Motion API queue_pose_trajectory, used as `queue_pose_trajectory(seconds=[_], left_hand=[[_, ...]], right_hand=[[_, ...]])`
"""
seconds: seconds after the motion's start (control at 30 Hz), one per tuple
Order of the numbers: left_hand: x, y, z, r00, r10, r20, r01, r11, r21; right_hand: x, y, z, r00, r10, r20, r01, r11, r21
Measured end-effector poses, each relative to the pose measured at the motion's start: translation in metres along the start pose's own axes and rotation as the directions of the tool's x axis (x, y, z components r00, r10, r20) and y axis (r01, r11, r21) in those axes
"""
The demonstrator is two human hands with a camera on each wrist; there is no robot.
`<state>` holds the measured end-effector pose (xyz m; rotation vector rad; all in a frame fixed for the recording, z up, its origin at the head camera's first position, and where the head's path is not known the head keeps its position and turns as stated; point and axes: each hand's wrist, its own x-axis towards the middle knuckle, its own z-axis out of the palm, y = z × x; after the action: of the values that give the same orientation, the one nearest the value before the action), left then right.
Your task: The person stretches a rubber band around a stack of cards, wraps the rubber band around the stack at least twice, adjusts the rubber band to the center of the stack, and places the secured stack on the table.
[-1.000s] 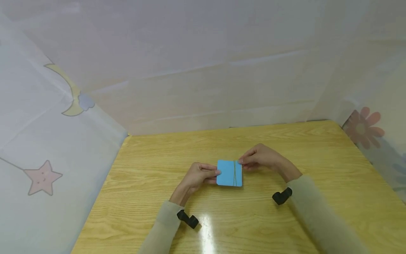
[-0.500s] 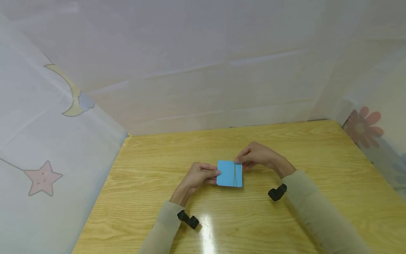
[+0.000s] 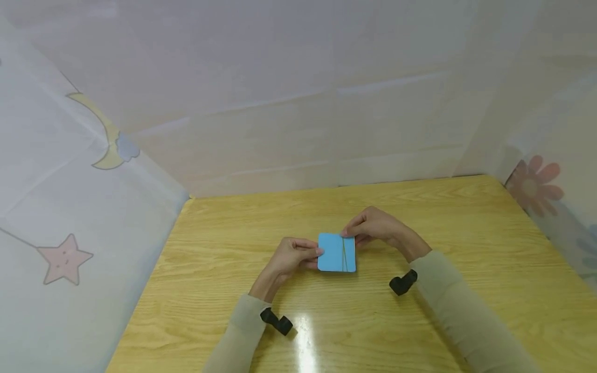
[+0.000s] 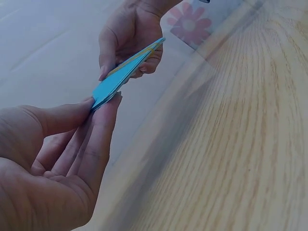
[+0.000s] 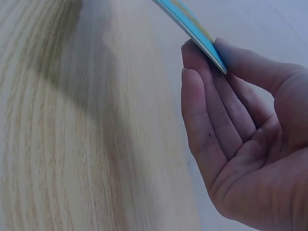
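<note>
A thin stack of square blue cards (image 3: 330, 254) is held above the table between both hands. A yellowish rubber band (image 3: 344, 256) runs around it near the right side, its strands crossing on the front. My left hand (image 3: 288, 256) pinches the stack's left edge, thumb in front and fingers behind. At the upper edge, my right hand (image 3: 378, 226) pinches the stack by the top of the band. The left wrist view shows the cards (image 4: 120, 79) edge-on as several thin layers. In the right wrist view, the thumb presses on the front and the fingertips lie behind.
A wood-grain table (image 3: 224, 228) lies beneath the hands. Pale fabric walls (image 3: 280, 129) stand around its back and sides, printed with a star (image 3: 65, 260), a moon and a flower. Black wrist cameras (image 3: 277, 321) sit on both sleeves.
My right hand has slid left along the stack's upper edge, from the top right corner to the rubber band. The left hand has stayed nearly still.
</note>
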<state>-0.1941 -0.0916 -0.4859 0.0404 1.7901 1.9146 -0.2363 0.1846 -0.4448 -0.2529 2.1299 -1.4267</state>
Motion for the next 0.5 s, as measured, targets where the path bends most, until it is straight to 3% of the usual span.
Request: queue_pose_trajectory(seconds=[0.5], left_hand=[[-0.0003,-0.0006,0.004,0.999,-0.011,0.038,0.011,1.0,-0.013]], right_hand=[[0.0052,0.0074,0.0052,1.0,0.003,0.022,-0.004,0.998,0.068]])
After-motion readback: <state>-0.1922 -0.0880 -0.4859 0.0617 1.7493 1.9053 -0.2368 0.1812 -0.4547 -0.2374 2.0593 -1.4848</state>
